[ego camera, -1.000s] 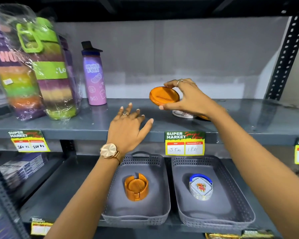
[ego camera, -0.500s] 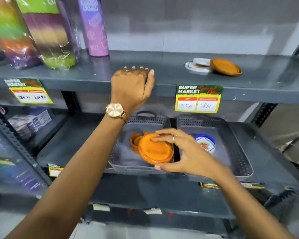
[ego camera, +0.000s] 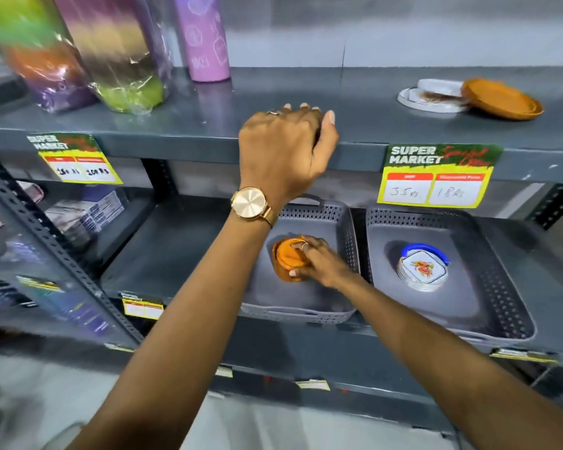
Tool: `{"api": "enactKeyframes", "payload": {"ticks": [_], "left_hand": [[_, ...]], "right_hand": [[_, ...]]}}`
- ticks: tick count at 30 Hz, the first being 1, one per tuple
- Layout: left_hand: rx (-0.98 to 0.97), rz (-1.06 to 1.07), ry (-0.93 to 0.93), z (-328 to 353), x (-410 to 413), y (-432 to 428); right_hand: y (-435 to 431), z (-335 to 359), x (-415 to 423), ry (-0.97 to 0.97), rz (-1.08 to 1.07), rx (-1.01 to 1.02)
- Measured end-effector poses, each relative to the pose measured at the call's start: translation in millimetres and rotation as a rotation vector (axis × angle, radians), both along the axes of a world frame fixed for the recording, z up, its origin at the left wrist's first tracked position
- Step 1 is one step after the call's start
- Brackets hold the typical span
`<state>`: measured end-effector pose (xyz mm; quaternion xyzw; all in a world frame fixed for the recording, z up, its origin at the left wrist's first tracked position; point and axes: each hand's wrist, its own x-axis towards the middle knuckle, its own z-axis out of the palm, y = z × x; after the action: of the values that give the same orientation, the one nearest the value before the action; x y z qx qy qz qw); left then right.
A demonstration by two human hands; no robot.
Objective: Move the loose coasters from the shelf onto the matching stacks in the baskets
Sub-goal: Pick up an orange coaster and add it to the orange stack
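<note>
A right hand [ego camera: 319,263] grips an orange coaster [ego camera: 290,258] atop the orange stack in the left grey basket [ego camera: 346,241] on the lower shelf; a white patterned stack [ego camera: 423,271] sits in the right basket [ego camera: 501,287]. Above, the left hand [ego camera: 285,151] curls over the upper shelf [ego camera: 355,125] edge, holding nothing. Beyond, loose white coasters [ego camera: 431,97] and orange coasters [ego camera: 501,99] lie touching.

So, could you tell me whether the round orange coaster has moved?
Yes: the round orange coaster went from above the upper shelf down into the left grey basket.
</note>
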<state>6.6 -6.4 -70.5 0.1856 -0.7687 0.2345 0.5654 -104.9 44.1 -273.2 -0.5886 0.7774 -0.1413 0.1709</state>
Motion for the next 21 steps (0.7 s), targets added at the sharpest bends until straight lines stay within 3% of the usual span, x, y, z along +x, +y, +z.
{"api": "enactKeyframes", "payload": {"ticks": [14, 21], "left_hand": [[0.02, -0.001, 0.004, -2.0, -1.8, -1.2], [0.039, -0.017, -0.009, -1.5, -1.0, 0.0]], "right_hand": [[-32.4, -0.5, -18.4, -0.184, 0.008, 0.119], [-30.3, -4.8, -18.2, -0.096, 0.023, 0.099]]}}
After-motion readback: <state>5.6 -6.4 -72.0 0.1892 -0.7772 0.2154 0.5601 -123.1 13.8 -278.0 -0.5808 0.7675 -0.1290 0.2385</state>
